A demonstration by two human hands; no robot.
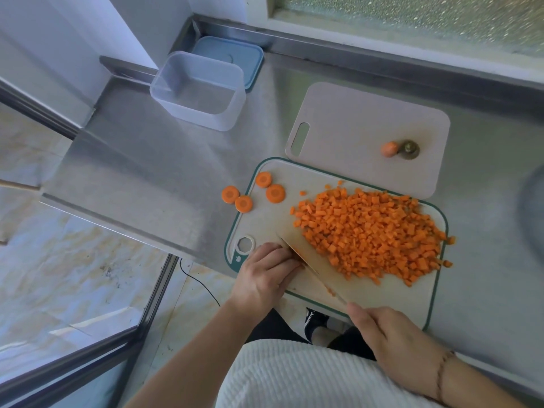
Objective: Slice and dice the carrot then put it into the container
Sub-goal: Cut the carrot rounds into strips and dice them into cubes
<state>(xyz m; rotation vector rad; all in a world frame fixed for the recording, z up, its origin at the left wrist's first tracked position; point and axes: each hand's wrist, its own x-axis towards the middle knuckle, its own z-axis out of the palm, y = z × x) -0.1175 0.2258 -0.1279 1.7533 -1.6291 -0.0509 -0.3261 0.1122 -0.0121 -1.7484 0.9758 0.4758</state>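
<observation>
Right hand (391,337) grips the thin-bladed knife (306,263); left hand (265,275), fingers curled, pins carrot beside small orange cubes (371,231)

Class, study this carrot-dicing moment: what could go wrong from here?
1. The left hand holds carrot right against the knife blade; a slip could cut fingertips.
2. The diced carrot pile reaches the green-rimmed cutting board edge; pieces may spill.
3. The container sits far away, so transfer may scatter dice.
</observation>
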